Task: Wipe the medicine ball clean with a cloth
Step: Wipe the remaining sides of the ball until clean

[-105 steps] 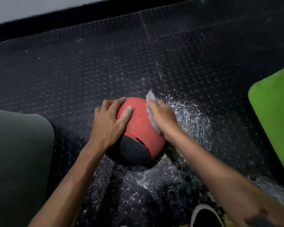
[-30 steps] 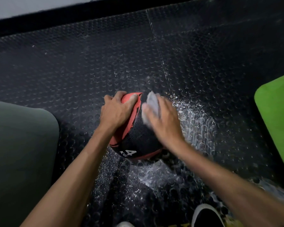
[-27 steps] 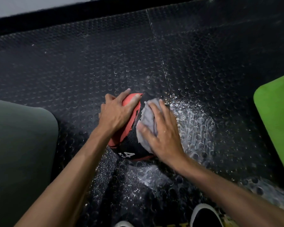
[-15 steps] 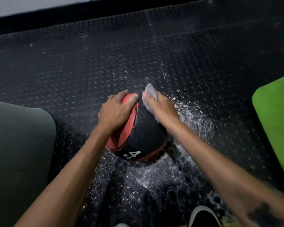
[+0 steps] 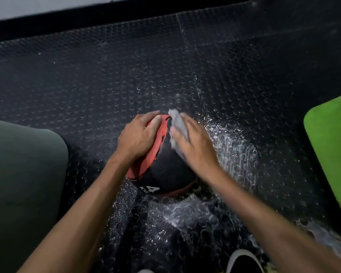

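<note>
A red and black medicine ball point(image 5: 161, 170) marked "4 KG" rests on the black studded rubber floor point(image 5: 106, 75). My left hand point(image 5: 138, 136) lies flat on its upper left, red side, fingers spread, steadying it. My right hand point(image 5: 193, 146) presses a small grey cloth point(image 5: 178, 123) against the ball's top right, on the black panel. Part of the cloth sticks out past my fingertips; the rest is under my palm. My right hand is motion-blurred.
White wet or powdery smears point(image 5: 234, 150) cover the floor right of and below the ball. A dark green mat point(image 5: 24, 184) lies at the left, a bright green mat point(image 5: 333, 154) at the right. A black shoe point(image 5: 242, 262) shows at the bottom edge. A wall base point(image 5: 106, 14) runs along the top.
The ball has been turned since 3.5 s ago, bringing the black panel with the "4" up. My right hand keeps rubbing the cloth back and forth over the top right; now it has slid down from the far edge.
</note>
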